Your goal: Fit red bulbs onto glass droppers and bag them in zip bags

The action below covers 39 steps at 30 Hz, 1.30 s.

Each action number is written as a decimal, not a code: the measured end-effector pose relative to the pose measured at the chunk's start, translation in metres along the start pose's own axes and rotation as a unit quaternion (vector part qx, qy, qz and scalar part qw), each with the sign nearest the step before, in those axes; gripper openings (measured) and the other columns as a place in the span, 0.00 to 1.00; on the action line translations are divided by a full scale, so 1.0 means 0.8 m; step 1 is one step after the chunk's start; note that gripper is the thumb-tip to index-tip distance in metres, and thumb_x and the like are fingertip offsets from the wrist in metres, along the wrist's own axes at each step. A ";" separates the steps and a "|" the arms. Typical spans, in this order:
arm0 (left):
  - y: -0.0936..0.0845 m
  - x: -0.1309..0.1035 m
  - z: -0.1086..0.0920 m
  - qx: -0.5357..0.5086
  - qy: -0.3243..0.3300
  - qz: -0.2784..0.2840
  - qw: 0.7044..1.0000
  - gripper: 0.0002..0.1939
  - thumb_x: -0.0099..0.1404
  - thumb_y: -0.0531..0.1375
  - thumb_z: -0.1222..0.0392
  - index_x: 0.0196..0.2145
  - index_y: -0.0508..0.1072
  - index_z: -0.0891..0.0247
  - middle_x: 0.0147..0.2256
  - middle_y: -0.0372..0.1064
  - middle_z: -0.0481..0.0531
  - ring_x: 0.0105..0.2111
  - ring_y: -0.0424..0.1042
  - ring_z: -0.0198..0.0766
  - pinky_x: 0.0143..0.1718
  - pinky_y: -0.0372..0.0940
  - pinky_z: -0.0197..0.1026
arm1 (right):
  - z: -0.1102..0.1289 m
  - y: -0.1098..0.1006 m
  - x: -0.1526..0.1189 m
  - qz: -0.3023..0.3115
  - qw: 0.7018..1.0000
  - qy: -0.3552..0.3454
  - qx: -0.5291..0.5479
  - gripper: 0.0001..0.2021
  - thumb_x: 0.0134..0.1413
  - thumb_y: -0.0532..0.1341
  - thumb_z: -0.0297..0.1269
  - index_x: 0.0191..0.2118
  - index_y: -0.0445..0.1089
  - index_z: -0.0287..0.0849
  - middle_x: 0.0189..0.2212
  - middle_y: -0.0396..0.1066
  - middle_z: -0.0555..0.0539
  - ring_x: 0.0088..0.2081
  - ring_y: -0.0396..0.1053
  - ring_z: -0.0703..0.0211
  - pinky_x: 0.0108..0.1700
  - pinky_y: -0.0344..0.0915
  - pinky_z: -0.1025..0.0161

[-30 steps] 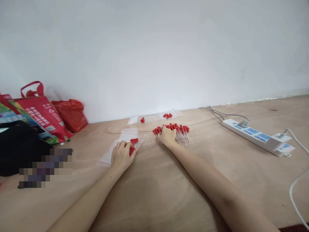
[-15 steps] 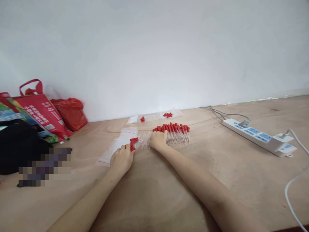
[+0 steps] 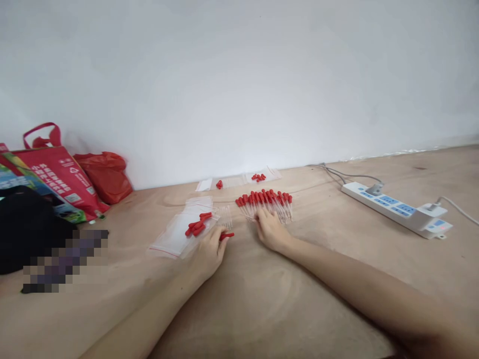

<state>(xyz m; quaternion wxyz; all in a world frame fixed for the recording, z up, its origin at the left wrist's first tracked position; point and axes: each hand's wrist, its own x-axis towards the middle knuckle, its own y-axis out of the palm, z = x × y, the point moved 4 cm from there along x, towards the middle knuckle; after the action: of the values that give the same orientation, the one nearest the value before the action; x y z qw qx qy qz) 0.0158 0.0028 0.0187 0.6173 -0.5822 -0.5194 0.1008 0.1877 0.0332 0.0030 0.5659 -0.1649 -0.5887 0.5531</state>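
My left hand (image 3: 210, 250) is closed in a pinch on a red rubber dropper bulb (image 3: 229, 236), just above the table. Beside it, several loose red bulbs (image 3: 195, 229) rest on a clear zip bag (image 3: 168, 238). Bare clear glass tubes (image 3: 224, 215) lie in a row between that bag and my right hand. My right hand (image 3: 272, 230) is at the near side of a row of droppers (image 3: 267, 197), glass tubes with red bulbs on their far ends. Its fingers are curled together, and what they grip is hidden.
Along the wall lie more zip bags (image 3: 204, 185), with red bulbs (image 3: 258, 177) on one. A white power strip (image 3: 392, 205) with plugged-in cables stands at the right. Red bags (image 3: 108, 174) and a black cloth item (image 3: 33, 229) occupy the left side.
My left hand has moved right, away from the loose bulbs, carrying one red bulb. My right hand has shifted right and nearer, from the bare tubes to the row of droppers.
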 end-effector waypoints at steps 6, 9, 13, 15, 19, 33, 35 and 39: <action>0.009 0.003 -0.028 -0.050 0.033 0.024 0.998 0.09 0.64 0.46 0.66 0.36 0.65 0.64 0.33 0.64 0.53 0.32 0.67 0.35 0.34 0.64 0.38 | -0.030 -0.033 -0.056 -0.044 0.989 -0.088 0.107 0.17 0.51 0.45 0.21 0.45 0.60 0.39 0.35 0.65 0.43 0.37 0.60 0.58 0.39 0.55 0.61; 0.013 0.003 -0.028 -0.068 0.027 0.030 0.997 0.07 0.64 0.48 0.65 0.35 0.65 0.64 0.32 0.64 0.52 0.31 0.67 0.35 0.33 0.64 0.38 | -0.020 -0.038 -0.060 -0.033 0.986 -0.116 0.112 0.20 0.49 0.47 0.19 0.46 0.61 0.41 0.36 0.65 0.44 0.37 0.60 0.59 0.39 0.55 0.60; 0.014 0.001 -0.026 -0.073 0.032 0.017 0.997 0.07 0.64 0.48 0.63 0.33 0.65 0.64 0.30 0.65 0.51 0.30 0.67 0.35 0.32 0.63 0.38 | -0.005 -0.034 -0.056 -0.024 0.986 -0.125 0.108 0.17 0.52 0.48 0.22 0.46 0.63 0.41 0.33 0.65 0.44 0.35 0.60 0.59 0.39 0.54 0.60; 0.014 0.002 -0.028 -0.075 0.035 0.015 0.996 0.07 0.64 0.48 0.63 0.33 0.65 0.64 0.29 0.66 0.51 0.30 0.67 0.36 0.31 0.63 0.38 | -0.002 -0.031 -0.055 -0.015 0.985 -0.134 0.108 0.16 0.53 0.48 0.24 0.46 0.63 0.41 0.32 0.65 0.44 0.35 0.60 0.59 0.39 0.54 0.60; 0.013 0.004 -0.031 -0.081 0.035 0.024 0.996 0.07 0.63 0.49 0.63 0.33 0.66 0.64 0.29 0.67 0.51 0.29 0.67 0.36 0.31 0.63 0.37 | 0.001 -0.029 -0.056 -0.005 0.983 -0.148 0.108 0.17 0.53 0.48 0.24 0.47 0.62 0.42 0.32 0.64 0.45 0.35 0.61 0.60 0.40 0.52 0.59; 0.010 0.005 -0.035 -0.181 -0.009 0.099 0.978 0.07 0.59 0.53 0.62 0.30 0.71 0.63 0.26 0.71 0.47 0.26 0.68 0.33 0.29 0.61 0.35 | -0.004 -0.031 -0.053 0.032 0.977 -0.175 0.115 0.22 0.45 0.50 0.19 0.45 0.67 0.45 0.32 0.66 0.48 0.33 0.62 0.63 0.40 0.47 0.59; 0.011 0.005 -0.036 -0.171 -0.001 0.104 0.980 0.07 0.59 0.54 0.62 0.29 0.72 0.62 0.27 0.72 0.47 0.27 0.68 0.34 0.30 0.61 0.36 | -0.004 -0.031 -0.052 0.035 0.979 -0.177 0.094 0.23 0.44 0.50 0.19 0.45 0.67 0.45 0.31 0.66 0.48 0.31 0.61 0.64 0.39 0.46 0.59; 0.010 0.006 -0.038 -0.147 0.022 0.090 0.985 0.08 0.59 0.54 0.62 0.29 0.72 0.61 0.26 0.72 0.47 0.26 0.67 0.35 0.31 0.60 0.38 | 0.000 -0.034 -0.052 0.032 0.981 -0.180 0.059 0.23 0.43 0.51 0.20 0.45 0.68 0.46 0.31 0.66 0.48 0.29 0.59 0.64 0.38 0.45 0.59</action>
<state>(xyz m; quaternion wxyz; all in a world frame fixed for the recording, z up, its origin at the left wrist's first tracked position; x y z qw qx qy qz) 0.0445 -0.0100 0.0207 0.5245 -0.7129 -0.4608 0.0657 0.2123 -0.0102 0.0058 0.4415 -0.0478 -0.6415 0.6255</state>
